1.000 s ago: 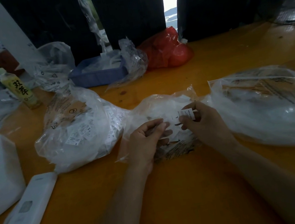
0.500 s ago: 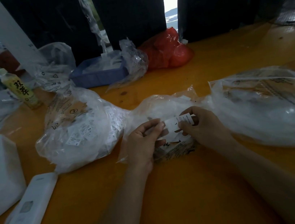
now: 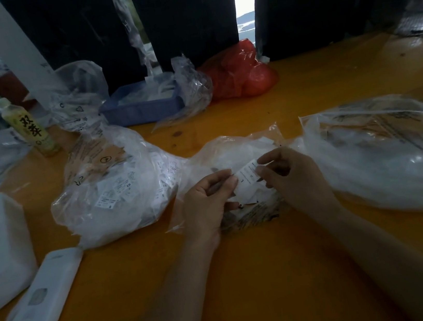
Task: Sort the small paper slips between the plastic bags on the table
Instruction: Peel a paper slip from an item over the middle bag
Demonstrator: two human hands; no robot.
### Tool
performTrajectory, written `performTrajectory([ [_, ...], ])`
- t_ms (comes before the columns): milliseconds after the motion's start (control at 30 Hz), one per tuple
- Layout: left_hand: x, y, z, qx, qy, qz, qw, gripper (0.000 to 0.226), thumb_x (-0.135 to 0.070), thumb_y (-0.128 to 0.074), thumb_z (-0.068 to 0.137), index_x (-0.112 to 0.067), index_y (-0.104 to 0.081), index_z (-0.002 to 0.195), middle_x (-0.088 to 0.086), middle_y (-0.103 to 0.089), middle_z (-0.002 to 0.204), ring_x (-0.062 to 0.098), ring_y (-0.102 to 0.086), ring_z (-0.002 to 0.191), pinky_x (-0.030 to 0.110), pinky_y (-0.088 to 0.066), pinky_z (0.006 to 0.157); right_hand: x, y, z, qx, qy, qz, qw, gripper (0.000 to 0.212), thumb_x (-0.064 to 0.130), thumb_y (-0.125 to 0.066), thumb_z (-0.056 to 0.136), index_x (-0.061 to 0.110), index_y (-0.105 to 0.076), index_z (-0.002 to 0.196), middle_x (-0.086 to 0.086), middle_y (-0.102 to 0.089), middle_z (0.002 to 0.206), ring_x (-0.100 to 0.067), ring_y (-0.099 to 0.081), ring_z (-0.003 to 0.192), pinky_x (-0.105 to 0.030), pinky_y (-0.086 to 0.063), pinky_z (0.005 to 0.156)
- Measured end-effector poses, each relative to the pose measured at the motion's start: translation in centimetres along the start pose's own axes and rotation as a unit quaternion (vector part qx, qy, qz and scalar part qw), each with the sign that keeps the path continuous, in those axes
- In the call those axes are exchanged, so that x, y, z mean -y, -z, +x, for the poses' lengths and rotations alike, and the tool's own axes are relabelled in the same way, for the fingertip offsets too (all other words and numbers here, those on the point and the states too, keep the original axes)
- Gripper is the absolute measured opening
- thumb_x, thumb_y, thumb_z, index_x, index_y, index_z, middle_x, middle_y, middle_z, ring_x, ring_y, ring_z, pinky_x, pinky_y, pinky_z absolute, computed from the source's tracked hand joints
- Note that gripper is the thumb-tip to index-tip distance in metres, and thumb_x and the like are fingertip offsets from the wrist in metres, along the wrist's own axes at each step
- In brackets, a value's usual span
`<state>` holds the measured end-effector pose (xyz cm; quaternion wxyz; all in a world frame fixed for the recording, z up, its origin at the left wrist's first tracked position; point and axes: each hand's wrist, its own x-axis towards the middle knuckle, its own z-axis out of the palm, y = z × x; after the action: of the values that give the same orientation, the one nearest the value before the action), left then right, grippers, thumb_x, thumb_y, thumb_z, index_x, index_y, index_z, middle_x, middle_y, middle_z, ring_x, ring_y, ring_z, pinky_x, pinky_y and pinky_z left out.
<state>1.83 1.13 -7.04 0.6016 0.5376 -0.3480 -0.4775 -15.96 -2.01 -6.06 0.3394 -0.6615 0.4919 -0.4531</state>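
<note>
Head view, the only one here: the slip (image 3: 247, 175) that the right hand (image 3: 292, 176) had pinched up by itself a second ago has come back down toward the left hand (image 3: 210, 201), and now both hands have it. Right fingers (image 3: 262, 171) are closed on its right end, left fingers (image 3: 228, 182) are curled shut against its left end (whether they're also clamping more slips underneath, can't tell, it's hidden). Looks like the person is reading the size print, so the guess is it hasn't been assigned to a bag yet and the drop comes next.

The slip sits just above the middle bag (image 3: 234, 157), which lies open and flat under both hands with a loose pile of slips. The left bag (image 3: 116, 190) is stuffed with slips and touches the middle one's left side. The right bag (image 3: 383, 152) is just beside the right hand, big and puffy.

Room to move: the near table (image 3: 248, 277) is bare between the forearms, plenty of space there. Off to the left a white device (image 3: 40, 301) lies close to the table's near-left edge, so a wide sweep that way could knock it. Farther back are a bottle (image 3: 30, 128), a blue tray (image 3: 143, 107) and a red bag (image 3: 241, 71), all well apart from the hands. Both target bags are a short reach sideways with nothing in between.
</note>
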Motion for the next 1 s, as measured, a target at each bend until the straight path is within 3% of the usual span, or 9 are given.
performTrajectory([
  [200,0.02,0.07,-0.11,0.012,-0.002,0.006,1.000,0.017,-0.015,-0.085,0.087,-0.032,-0.085,0.086,-0.007,-0.083,0.099,0.007,-0.078,0.085,0.020,-0.057,0.056,0.12,-0.63,-0.56,0.053,0.042,-0.019,0.998,0.008,0.033,-0.070,0.095,0.031,-0.069,0.104,0.017,-0.070,0.091,0.002,-0.067,0.083,-0.015,-0.054,0.073],
  [367,0.01,0.25,-0.10,0.019,0.002,-0.008,1.000,0.012,-0.019,-0.085,0.086,-0.031,-0.085,0.088,-0.006,-0.083,0.100,0.005,-0.077,0.084,0.018,-0.055,0.056,0.28,-0.51,-0.48,0.086,0.062,-0.013,0.994,0.008,0.039,-0.069,0.093,0.037,-0.067,0.101,0.026,-0.067,0.090,0.002,-0.065,0.085,-0.010,-0.051,0.072],
  [500,0.05,0.17,0.05,0.016,0.005,-0.008,1.000,0.013,-0.018,-0.085,0.087,-0.031,-0.085,0.087,-0.005,-0.083,0.099,0.005,-0.077,0.083,0.017,-0.055,0.058,0.29,-0.40,-0.44,0.057,0.055,0.011,0.997,0.019,0.048,-0.069,0.088,0.033,-0.068,0.101,0.023,-0.068,0.088,0.000,-0.066,0.080,-0.012,-0.051,0.068],
  [567,0.13,0.22,0.21,0.010,0.012,-0.009,1.000,0.013,-0.019,-0.085,0.086,-0.031,-0.085,0.090,-0.004,-0.083,0.102,0.012,-0.077,0.086,0.024,-0.059,0.065,0.26,-0.39,-0.48,0.051,0.039,0.024,0.998,0.023,0.050,-0.070,0.086,0.034,-0.067,0.102,0.025,-0.068,0.090,0.002,-0.067,0.083,-0.010,-0.052,0.070],
  [667,0.00,0.20,-0.05,0.006,0.024,-0.010,1.000,0.018,-0.029,-0.090,0.078,-0.030,-0.085,0.095,-0.004,-0.082,0.108,0.024,-0.071,0.085,0.044,-0.062,0.080,-0.07,-0.54,-0.43,0.068,0.026,0.005,0.997,0.017,0.039,-0.076,0.088,0.031,-0.067,0.100,0.016,-0.070,0.089,0.000,-0.067,0.084,-0.012,-0.053,0.072],
  [767,-0.02,0.22,-0.32,0.003,0.008,0.016,1.000,0.024,-0.037,-0.091,0.073,-0.032,-0.084,0.095,0.000,-0.082,0.103,0.012,-0.064,0.056,0.026,-0.053,0.048,-0.11,-0.73,-0.51,0.070,0.025,-0.004,0.997,0.011,0.031,-0.076,0.090,0.029,-0.067,0.096,0.012,-0.070,0.086,-0.002,-0.067,0.081,-0.013,-0.053,0.070],
  [800,-0.02,0.24,-0.34,0.004,0.004,0.024,1.000,0.020,-0.035,-0.090,0.077,-0.033,-0.084,0.096,-0.001,-0.082,0.101,0.009,-0.062,0.054,0.022,-0.048,0.045,-0.09,-0.74,-0.50,0.062,0.026,-0.002,0.998,0.011,0.029,-0.076,0.090,0.028,-0.067,0.096,0.012,-0.070,0.086,-0.002,-0.067,0.080,-0.013,-0.054,0.069],
  [1000,-0.07,0.09,-0.67,0.030,-0.025,0.072,0.997,0.019,-0.030,-0.085,0.087,-0.046,-0.082,0.096,-0.005,-0.082,0.092,0.009,-0.073,0.066,0.021,-0.056,0.057,0.11,-0.51,-0.48,0.001,0.027,0.018,0.999,0.006,0.024,-0.073,0.093,0.026,-0.069,0.097,0.012,-0.070,0.088,-0.003,-0.067,0.082,-0.016,-0.055,0.073],
])
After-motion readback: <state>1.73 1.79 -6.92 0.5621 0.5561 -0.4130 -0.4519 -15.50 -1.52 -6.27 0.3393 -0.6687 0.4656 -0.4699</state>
